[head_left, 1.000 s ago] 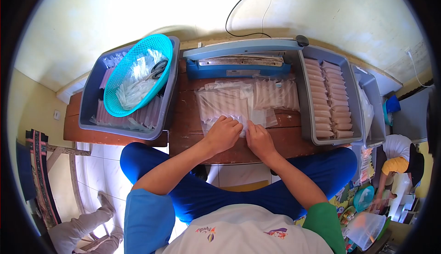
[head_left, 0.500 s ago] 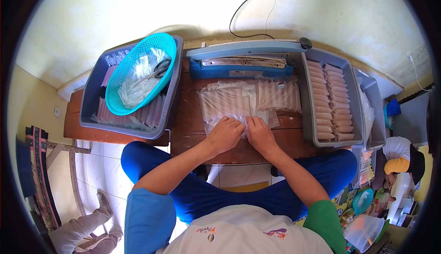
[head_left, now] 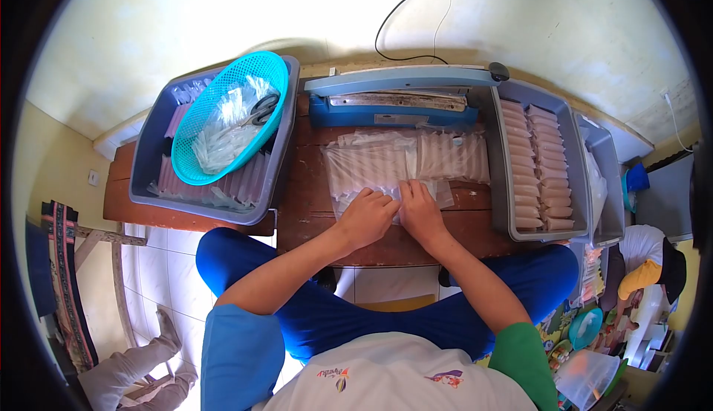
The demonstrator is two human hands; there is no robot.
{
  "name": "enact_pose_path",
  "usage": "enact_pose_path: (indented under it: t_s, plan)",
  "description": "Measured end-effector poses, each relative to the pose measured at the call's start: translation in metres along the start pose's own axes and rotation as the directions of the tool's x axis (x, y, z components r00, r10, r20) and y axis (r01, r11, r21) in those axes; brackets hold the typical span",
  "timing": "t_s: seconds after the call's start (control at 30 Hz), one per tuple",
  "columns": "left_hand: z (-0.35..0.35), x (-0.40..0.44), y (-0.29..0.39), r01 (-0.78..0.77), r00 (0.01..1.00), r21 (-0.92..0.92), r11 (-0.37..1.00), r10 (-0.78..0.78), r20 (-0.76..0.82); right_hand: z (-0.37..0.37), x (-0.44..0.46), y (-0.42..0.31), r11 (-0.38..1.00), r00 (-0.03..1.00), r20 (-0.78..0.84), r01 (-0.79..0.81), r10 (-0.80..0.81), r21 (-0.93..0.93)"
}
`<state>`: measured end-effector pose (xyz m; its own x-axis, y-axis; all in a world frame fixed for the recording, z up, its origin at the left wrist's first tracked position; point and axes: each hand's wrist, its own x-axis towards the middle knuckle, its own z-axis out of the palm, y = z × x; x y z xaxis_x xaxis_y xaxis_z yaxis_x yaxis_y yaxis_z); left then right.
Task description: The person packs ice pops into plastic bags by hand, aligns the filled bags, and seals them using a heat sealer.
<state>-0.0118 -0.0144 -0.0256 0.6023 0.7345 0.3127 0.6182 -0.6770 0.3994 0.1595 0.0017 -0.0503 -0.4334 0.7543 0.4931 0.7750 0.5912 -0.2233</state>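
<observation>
On the brown wooden table lies a clear plastic bag [head_left: 364,169] with a row of pale pink filled tubes inside. My left hand [head_left: 368,218] is closed at the near edge of this bag, fingers curled down on the plastic. Close beside it, my right hand [head_left: 422,212] pinches the same edge, nearer the bag's right corner; the fingertips are partly hidden. A second bag of pink tubes [head_left: 453,156] lies to the right, against the first. Behind both bags stands a blue heat sealer [head_left: 394,116] with its long grey arm raised.
At left, a grey tub [head_left: 264,195] holds more tubes, with a turquoise basket [head_left: 186,162] of plastic wrappers and scissors [head_left: 262,110] on top. A grey crate [head_left: 505,210] of stacked tubes stands right. Another person [head_left: 645,259] sits far right; someone's legs [head_left: 141,359] show lower left.
My hands stay at the bag's near edge, the right fingers shifting slightly. The whole view has moved a little; nothing else visibly differs.
</observation>
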Motion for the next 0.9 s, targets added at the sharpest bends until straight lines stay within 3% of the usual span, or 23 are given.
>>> enact_pose_path:
  t_s: [0.07,0.4,0.47,0.6,0.67,0.9]
  plan:
    - [0.001,0.001,0.000,0.012,1.000,0.009,1.000,-0.012,0.009,0.005,-0.004,0.005,0.998,0.995,0.081,-0.063,0.061,0.030]
    - [0.002,0.001,-0.002,0.005,1.000,-0.014,1.000,-0.005,-0.006,0.013,0.003,0.013,0.991,0.973,0.187,-0.136,0.132,0.009]
    - [0.002,0.001,-0.003,0.007,1.000,-0.015,1.000,-0.007,-0.009,0.007,0.010,0.008,0.999,0.999,0.001,-0.043,0.043,-0.003]
    - [-0.002,0.004,0.001,0.012,0.998,-0.060,0.998,-0.016,-0.063,0.004,0.015,0.011,0.999,0.999,-0.018,0.032,-0.032,0.033]
    - [-0.001,0.005,0.001,0.006,0.997,-0.073,0.997,-0.012,-0.074,0.008,0.012,0.019,0.995,0.997,0.077,-0.021,0.014,0.094]
    - [0.004,0.004,-0.003,0.040,0.998,-0.074,0.997,-0.043,-0.041,0.014,0.010,0.023,0.992,0.979,0.187,-0.103,0.087,0.078]
